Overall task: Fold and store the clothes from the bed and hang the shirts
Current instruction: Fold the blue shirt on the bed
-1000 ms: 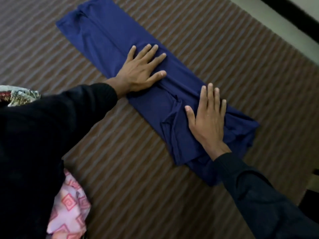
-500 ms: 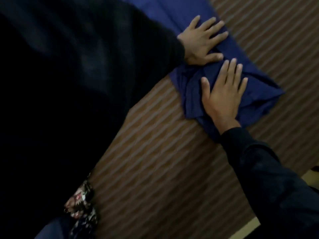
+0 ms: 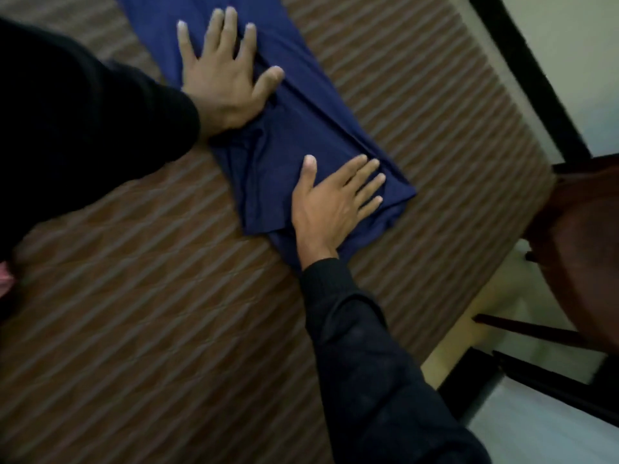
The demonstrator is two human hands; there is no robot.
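Note:
A dark blue garment lies folded into a long narrow strip on the brown striped bed cover. Its far end runs out of the top of the view. My left hand presses flat on the strip's middle, fingers spread and straight. My right hand lies flat on the near, bunched end of the garment, fingers straight and pointing right. Both arms wear dark sleeves.
The bed's edge runs down the right side. Beyond it stand a dark wooden chair and a pale floor. A bit of pink patterned cloth shows at the left edge.
The view has swung, so the bed's right edge and the chair now show. Both hands stay flat on the blue garment; they sit farther apart than half a second ago.

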